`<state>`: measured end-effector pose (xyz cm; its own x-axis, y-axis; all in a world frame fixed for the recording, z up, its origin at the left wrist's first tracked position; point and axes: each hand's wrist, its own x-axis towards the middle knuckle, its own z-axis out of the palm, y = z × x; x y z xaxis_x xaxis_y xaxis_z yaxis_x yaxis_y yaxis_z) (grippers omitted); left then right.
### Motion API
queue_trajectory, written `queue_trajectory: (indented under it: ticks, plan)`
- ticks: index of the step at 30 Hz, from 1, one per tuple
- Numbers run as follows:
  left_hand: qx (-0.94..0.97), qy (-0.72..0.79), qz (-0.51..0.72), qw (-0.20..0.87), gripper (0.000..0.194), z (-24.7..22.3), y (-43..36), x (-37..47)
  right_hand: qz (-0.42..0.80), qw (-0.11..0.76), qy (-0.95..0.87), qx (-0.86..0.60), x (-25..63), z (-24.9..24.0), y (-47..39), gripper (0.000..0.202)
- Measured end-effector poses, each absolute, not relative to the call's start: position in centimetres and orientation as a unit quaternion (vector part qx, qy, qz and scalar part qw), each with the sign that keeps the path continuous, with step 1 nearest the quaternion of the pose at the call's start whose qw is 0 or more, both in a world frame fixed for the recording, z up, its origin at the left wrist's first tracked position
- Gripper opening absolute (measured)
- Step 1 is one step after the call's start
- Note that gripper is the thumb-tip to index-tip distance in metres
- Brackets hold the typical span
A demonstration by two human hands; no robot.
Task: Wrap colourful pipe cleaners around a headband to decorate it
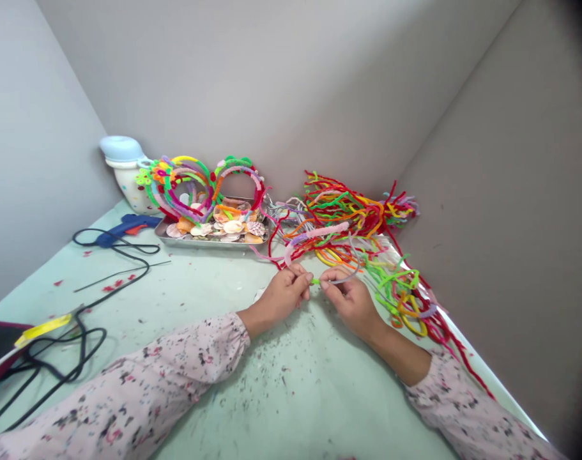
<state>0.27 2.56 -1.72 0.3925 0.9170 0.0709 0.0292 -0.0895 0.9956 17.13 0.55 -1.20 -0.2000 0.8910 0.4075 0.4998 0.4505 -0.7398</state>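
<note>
Between my hands is a headband [356,255], a thin grey band partly wrapped in pink and purple fuzzy stem, curving up above my fingers. My left hand [291,291] is closed on its left end, beside a short bright green piece [315,281]. Just to the right, my right hand [347,295] pinches the grey band near the same green piece. My fingertips are a small gap apart, over the table. Part of the band is hidden by my fingers.
A metal tray [209,243] holds shells and wrapped headbands [237,167]. Behind it stands a white jar [130,185] with a blue lid. A blue glue gun [122,230] and black cable [82,319] lie left. Colourful fuzzy stems [348,207] are heaped at the right.
</note>
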Motion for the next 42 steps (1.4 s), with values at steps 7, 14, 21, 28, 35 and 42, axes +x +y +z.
queue_trajectory:
  ticks: [7,14,21,28,35,42]
  plan:
    - [0.621,0.390,0.398,0.552,0.036,-1.60,2.49,0.33,0.246,0.416,-0.737,-0.472,17.16,-1.32,0.66,0.018]
    - [0.640,0.391,0.396,0.530,0.041,-1.72,2.48,0.21,0.310,0.426,-0.699,-0.484,17.13,-1.52,0.70,0.020]
    - [0.633,0.387,0.399,0.539,0.035,-1.67,2.43,0.26,0.361,0.429,-0.670,-0.486,17.08,-1.44,0.70,0.021]
    - [0.628,0.387,0.397,0.546,0.039,-1.95,2.61,0.26,0.380,0.428,-0.664,-0.480,16.95,-1.35,0.66,0.019]
    - [0.630,0.387,0.398,0.543,0.038,-1.88,2.63,0.25,0.395,0.424,-0.658,-0.481,16.90,-1.18,0.64,0.017]
    - [0.629,0.389,0.398,0.543,0.035,-1.88,2.61,0.31,0.419,0.416,-0.639,-0.493,16.91,-1.21,0.66,0.020]
